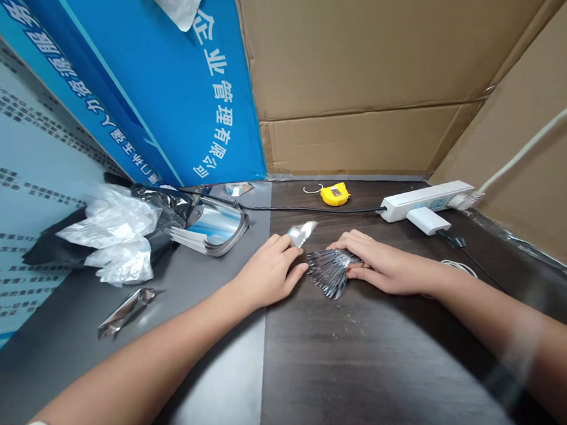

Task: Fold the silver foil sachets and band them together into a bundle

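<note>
Near the middle of the dark tabletop, my right hand (381, 262) pinches a fanned-out bundle of thin, shiny silver sachets or strips (330, 275) at its narrow end. The bundle's wide end spreads toward the left and front. Just left of it, the fingers of my left hand (268, 275) are closed on a small silver foil piece (303, 234), blurred and partly covered by the fingers. The exact kind of these foil pieces is hard to make out. A small gap separates my left thumb from the fan.
A yellow tape measure (335, 194) lies behind my hands. At the back right is a white power strip (431, 197) with a charger (427, 220). Curved silver sheets (216, 227), crumpled plastic bags (119, 227) and a foil packet (126, 312) lie left. Cardboard (360, 52) walls the back.
</note>
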A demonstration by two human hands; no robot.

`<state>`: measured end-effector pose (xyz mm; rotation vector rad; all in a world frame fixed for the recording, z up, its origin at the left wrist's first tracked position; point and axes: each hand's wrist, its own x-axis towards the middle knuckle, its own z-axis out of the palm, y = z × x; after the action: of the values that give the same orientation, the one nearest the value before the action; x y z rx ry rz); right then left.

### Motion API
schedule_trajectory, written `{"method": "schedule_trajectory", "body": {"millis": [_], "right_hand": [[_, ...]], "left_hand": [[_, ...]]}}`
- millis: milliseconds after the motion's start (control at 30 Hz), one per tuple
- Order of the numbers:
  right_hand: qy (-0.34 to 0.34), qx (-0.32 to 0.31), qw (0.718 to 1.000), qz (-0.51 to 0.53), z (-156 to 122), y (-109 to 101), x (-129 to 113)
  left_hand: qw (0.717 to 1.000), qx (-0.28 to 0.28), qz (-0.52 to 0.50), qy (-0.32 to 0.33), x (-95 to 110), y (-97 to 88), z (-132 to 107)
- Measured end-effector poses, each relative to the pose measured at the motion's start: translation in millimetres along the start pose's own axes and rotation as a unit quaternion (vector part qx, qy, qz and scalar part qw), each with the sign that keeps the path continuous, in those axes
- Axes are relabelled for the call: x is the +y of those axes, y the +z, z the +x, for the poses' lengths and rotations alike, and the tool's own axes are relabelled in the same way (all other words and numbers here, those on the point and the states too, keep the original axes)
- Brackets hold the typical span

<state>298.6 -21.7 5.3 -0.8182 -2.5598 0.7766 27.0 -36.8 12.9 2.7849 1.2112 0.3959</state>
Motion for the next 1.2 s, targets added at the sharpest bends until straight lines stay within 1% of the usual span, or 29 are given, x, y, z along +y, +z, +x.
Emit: {"method": "schedule_trajectory", "body": {"millis": [67,167,267,367,433,500,633,767,867,1033,1200], "right_hand": [[-0.004,-0.015,1.000,-0.002,-1,-2,0],[-0.010,-0.030,0.999,0.000,-1,-1,-4],[-0.018,-0.035,0.999,0.005,0,2,-9],[-0.015,-0.027,0.999,0.007,0,6,-13],[-0.010,-0.028,1.000,0.004,1,7,-16],[-0.008,-0.032,0.999,0.001,1,8,-17],[-0.002,-0.030,1.000,0.001,2,8,-16],[-0.011,-0.032,0.999,0.009,2,8,-15],[-0.013,-0.033,0.999,0.011,2,8,-14],[-0.013,-0.031,0.999,0.009,3,8,-14],[-0.019,-0.027,0.999,0.007,3,9,-14]], "left_hand": [[0.999,0.013,-0.052,0.004,-3,1.1,1],[0.996,0.031,-0.079,-0.036,-9,4.5,4],[0.994,0.021,-0.070,-0.081,-12,5.5,6],[0.989,0.012,-0.046,-0.141,-11,2.8,7],[0.985,0.005,-0.051,-0.167,-11,1.0,7],[0.984,0.004,-0.053,-0.172,-12,0.6,8],[0.985,0.033,-0.038,-0.162,-16,3.6,10],[0.979,0.036,-0.055,-0.195,-18,5.8,12],[0.974,0.023,-0.057,-0.217,-17,3.3,14],[0.966,-0.031,-0.009,-0.255,-11,-4.8,19],[0.951,-0.037,-0.018,-0.307,-7,-6.3,21]]}}
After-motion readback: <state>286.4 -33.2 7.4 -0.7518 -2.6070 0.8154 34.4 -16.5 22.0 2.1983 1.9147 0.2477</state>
